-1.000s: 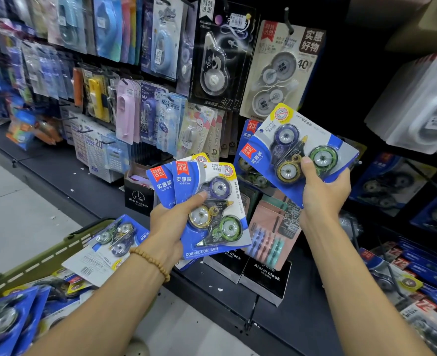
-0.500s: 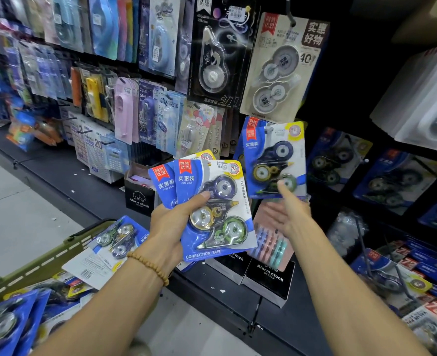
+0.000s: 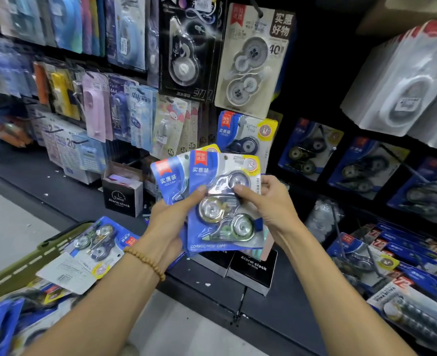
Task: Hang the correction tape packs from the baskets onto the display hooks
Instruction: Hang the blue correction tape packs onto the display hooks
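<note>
At the lower left of the frame, an olive green plastic basket (image 3: 19, 265) holds more blue carded correction tape packs (image 3: 94, 242). In the centre, the left hand (image 3: 168, 222) grips a fanned stack of blue blister packs (image 3: 171, 178), thumb on top. The right hand (image 3: 271, 206) pinches the front clear-bubbled pack (image 3: 222, 217) (three tape wheels inside) with its fingers (image 3: 243, 192). The step seems to be peeling one pack free; next, its punched hole must meet the hook above, where a matching hung blue pack (image 3: 245, 136) sits.

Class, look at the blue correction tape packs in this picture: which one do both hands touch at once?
The front pack of the fan, printed "CORRECTION TAPE": left hand and right hand both grip it. The packs behind it are held by the left hand alone.
</note>
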Tool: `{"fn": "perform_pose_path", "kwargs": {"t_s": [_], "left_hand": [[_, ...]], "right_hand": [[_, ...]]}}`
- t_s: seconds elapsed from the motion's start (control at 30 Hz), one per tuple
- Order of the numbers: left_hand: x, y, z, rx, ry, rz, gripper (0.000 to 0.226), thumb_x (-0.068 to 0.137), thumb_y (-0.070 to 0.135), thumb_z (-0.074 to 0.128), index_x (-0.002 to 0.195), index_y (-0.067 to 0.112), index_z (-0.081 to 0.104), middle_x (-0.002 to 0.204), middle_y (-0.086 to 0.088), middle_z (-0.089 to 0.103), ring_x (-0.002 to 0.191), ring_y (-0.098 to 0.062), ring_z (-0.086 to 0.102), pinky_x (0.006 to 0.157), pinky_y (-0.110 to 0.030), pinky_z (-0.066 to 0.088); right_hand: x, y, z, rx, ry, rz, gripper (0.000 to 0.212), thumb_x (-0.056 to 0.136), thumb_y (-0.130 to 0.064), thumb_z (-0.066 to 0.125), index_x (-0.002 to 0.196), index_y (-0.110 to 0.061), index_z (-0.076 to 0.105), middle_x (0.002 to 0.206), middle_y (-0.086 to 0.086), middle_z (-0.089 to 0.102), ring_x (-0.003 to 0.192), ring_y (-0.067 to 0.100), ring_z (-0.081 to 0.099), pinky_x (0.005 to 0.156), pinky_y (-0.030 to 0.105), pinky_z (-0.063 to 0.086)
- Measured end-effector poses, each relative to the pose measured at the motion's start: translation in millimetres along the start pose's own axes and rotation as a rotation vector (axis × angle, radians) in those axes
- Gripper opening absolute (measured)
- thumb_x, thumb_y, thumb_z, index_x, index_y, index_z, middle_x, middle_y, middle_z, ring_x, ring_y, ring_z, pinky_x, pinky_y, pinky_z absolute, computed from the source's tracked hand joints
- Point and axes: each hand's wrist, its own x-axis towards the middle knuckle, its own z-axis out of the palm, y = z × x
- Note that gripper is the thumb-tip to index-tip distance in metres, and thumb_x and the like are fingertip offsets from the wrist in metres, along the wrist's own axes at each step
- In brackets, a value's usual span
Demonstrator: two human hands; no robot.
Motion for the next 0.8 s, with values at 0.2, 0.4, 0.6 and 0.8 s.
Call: {"fn": "perform_pose_path", "kwargs": {"t_s": [0.2,0.4,0.6,0.8], "left_hand": [[6.0,4.1,-14.9,0.058,0.113,0.061,0.015,0.085,0.009,0.077,0.099,0.011,0.072,0.081,-0.002,0.079,0.066,-0.017,0.075,0.052,-0.030,0.058],[9.8,10.7,-28.1,0.145,0.185,0.115,0.014,0.083,0.013,0.081,0.092,0.020,0.072,0.084,0.006,0.078,0.080,-0.015,0.075,0.063,-0.027,0.058],[12.9,13.4,-36.6,0.143,0.233,0.124,0.017,0.083,0.012,0.082,0.096,0.018,0.073,0.093,0.000,0.078,0.088,-0.022,0.074,0.067,-0.031,0.058],[9.7,19.1,-40.0,0.111,0.270,0.130,0.018,0.083,0.013,0.081,0.097,0.017,0.072,0.092,0.001,0.076,0.086,-0.022,0.073,0.063,-0.029,0.055]], "right_hand": [[11.2,-23.0,-4.8,-0.022,0.118,-0.208,0.040,0.082,-0.024,0.084,0.109,-0.021,0.054,0.110,0.002,0.071,0.096,0.012,0.072,0.079,0.032,0.061],[44.9,-46.7,4.5,-0.127,0.284,-0.283,0.044,0.083,-0.032,0.082,0.113,-0.022,0.051,0.114,0.000,0.065,0.101,0.014,0.066,0.087,0.037,0.056],[47.6,-38.5,3.3,-0.195,0.328,-0.217,0.038,0.085,-0.036,0.079,0.108,-0.021,0.053,0.097,-0.013,0.060,0.094,0.013,0.064,0.085,0.039,0.055],[47.6,-40.0,9.7,-0.220,0.336,-0.240,0.030,0.088,-0.032,0.076,0.106,-0.021,0.054,0.099,-0.009,0.063,0.093,0.014,0.063,0.076,0.032,0.051]]}}
